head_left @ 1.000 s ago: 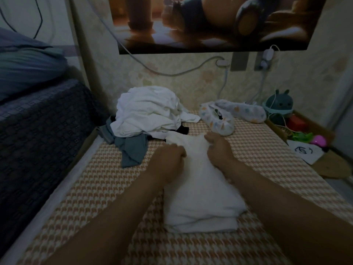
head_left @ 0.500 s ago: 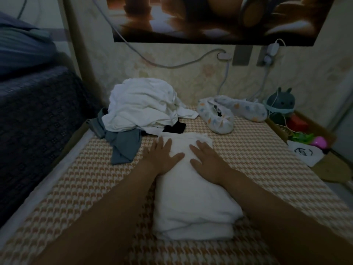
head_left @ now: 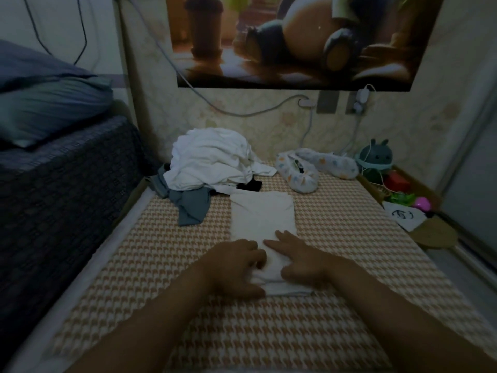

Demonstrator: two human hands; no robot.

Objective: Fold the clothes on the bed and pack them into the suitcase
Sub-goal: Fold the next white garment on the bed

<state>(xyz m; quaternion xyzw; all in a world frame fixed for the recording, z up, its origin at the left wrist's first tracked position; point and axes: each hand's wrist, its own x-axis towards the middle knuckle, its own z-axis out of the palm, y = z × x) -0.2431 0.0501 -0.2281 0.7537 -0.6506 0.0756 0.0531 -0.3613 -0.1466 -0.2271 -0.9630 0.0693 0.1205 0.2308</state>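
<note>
Now reaching forward with both forearms over the orange-and-white houndstooth bed (head_left: 336,251). Curls the left hand (head_left: 236,265) round the near end of the folded white cloth garment (head_left: 263,216), grip clamped on it. Presses the right hand (head_left: 298,259) flat beside, fingers straight, grip apart.

Dim, even indoor light, perhaps from overhead. The dark blue woven bedspread (head_left: 61,200) sinks into shadow; the crumpled white clothes pile (head_left: 212,160) reads brightest. Wide-angle curvature and vignetting at edges.
</note>
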